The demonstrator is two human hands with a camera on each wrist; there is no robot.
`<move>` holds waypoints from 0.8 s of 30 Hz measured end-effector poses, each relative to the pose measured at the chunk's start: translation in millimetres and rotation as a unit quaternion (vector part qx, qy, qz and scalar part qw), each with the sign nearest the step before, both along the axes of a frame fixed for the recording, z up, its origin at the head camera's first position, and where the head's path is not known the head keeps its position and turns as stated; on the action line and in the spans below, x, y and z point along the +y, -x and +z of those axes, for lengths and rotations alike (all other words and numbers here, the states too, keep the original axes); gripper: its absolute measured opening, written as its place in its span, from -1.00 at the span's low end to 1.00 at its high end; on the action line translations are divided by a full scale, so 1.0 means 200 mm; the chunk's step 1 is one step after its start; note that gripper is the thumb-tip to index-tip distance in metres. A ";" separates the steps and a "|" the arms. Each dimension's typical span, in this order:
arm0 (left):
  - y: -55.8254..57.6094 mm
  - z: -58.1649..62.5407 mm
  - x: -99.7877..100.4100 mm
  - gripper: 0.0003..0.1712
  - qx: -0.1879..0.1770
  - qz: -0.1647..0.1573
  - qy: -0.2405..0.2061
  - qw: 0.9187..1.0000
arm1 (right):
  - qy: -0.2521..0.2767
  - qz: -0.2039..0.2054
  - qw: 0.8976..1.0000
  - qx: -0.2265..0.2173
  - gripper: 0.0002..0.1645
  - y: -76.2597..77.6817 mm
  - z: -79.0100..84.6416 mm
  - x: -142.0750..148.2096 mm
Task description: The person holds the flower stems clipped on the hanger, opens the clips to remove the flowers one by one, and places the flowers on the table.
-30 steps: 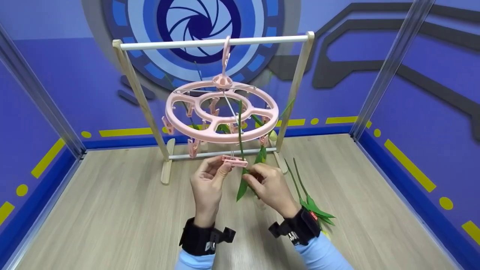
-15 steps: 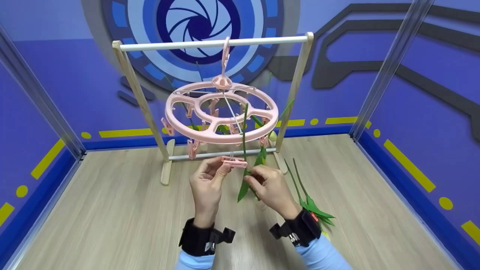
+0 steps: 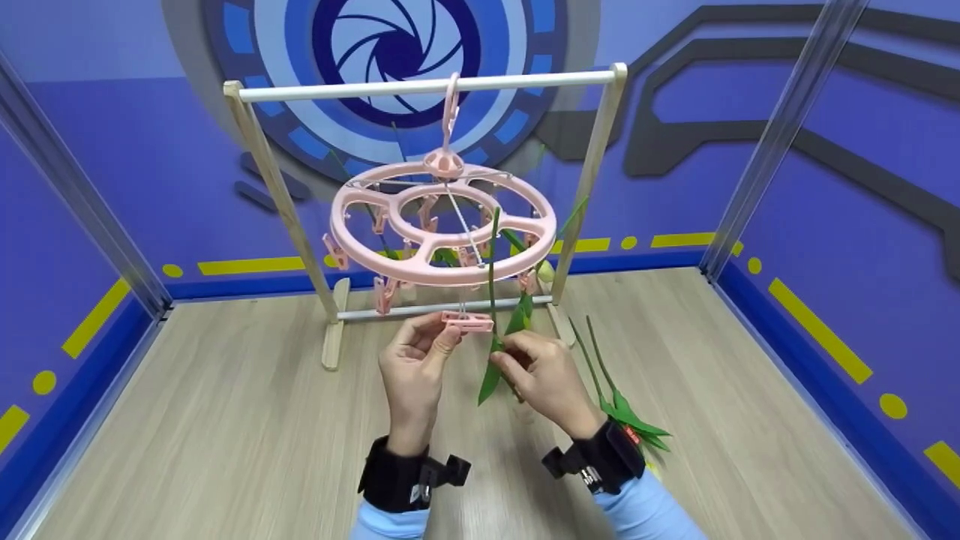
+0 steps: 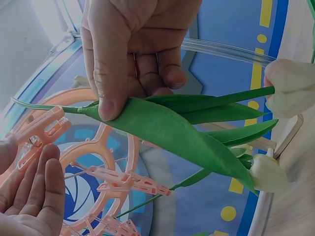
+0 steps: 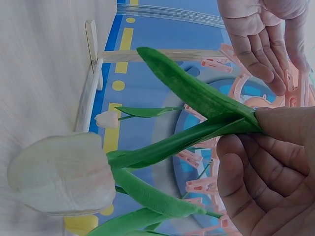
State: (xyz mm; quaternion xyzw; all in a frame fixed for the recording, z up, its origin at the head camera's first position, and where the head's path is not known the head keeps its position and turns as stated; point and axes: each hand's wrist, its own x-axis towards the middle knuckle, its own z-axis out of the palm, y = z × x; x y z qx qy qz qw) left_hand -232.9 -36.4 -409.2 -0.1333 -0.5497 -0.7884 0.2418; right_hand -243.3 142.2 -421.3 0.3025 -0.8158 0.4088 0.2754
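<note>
Standing here, I see the left hand [image 3: 411, 375] pinching a pink clothespin [image 3: 469, 322] below the round hanger [image 3: 442, 276]. The right hand [image 3: 544, 375] pinches a white tulip [image 5: 61, 172], its stem upright just beside the clothespin, apparently not gripped by it yet. I'd call this partway: other tulips [image 4: 269, 173] already hang clipped, while two loose stems [image 3: 601, 367] lie on the bench [image 3: 262, 435].

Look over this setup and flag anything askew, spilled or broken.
Nothing looks spilled or broken. Only the pink clip sits askew: the left hand pinches it sideways, while another clip under the pink ring hangs downward. That tilt seems to come from the grip.
</note>
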 end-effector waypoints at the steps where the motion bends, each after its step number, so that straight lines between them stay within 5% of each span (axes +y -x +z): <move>1: 0.00 0.00 0.00 -0.70 -0.001 0.001 0.001 1.000 | 0.000 0.000 1.000 -0.001 -0.96 0.00 0.00 0.00; 24: 0.01 0.00 0.02 -0.62 -0.014 0.025 0.019 0.999 | 0.001 -0.004 1.000 -0.024 -0.97 -0.01 0.00 0.08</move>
